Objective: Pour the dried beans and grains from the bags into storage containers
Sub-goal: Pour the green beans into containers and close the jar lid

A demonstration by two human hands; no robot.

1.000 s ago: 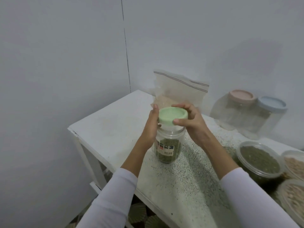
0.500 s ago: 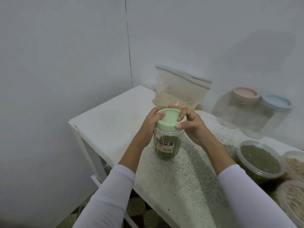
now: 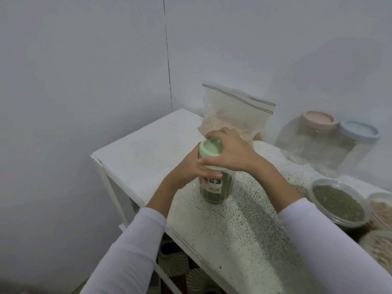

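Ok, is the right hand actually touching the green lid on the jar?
Touching. The head view shows the right hand cupped over the green lid, fingers curled round its far rim and thumb against its near side, while the left hand grips the jar below.

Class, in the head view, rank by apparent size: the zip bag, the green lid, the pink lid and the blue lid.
1. zip bag
2. blue lid and pink lid look alike, so no order between them
3. green lid, partly covered by the right hand
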